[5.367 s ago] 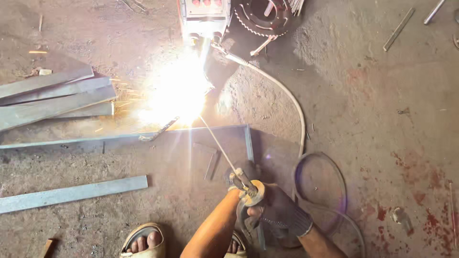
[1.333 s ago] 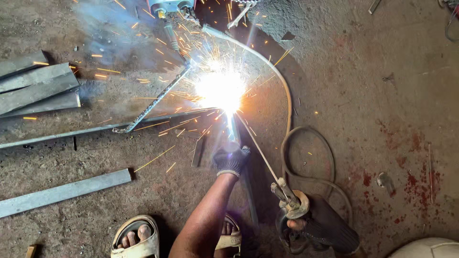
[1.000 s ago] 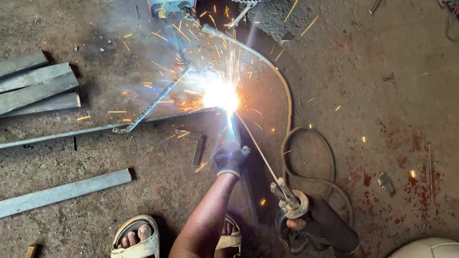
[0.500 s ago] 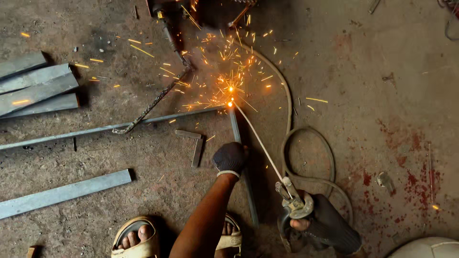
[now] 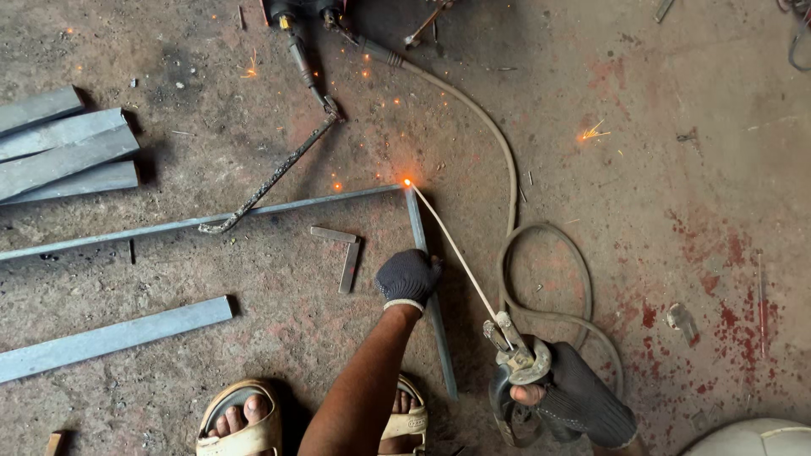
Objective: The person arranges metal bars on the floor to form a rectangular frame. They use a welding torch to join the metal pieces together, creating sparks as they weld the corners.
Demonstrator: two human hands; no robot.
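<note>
On stained concrete floor (image 5: 676, 169), steel strips (image 5: 68, 152) lie scattered.

The floor (image 5: 676, 169) is viewed steeply downward from head height by a single camera, feet at the bottom edge.

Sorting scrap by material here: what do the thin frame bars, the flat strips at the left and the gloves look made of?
Frame bars: likely steel, dull grey, glowing orange at the welded corner. Flat strips: pale grey metal, perhaps galvanised. Left hand and right hand: dark knitted fabric gloves, ribbed weave visible.
</note>
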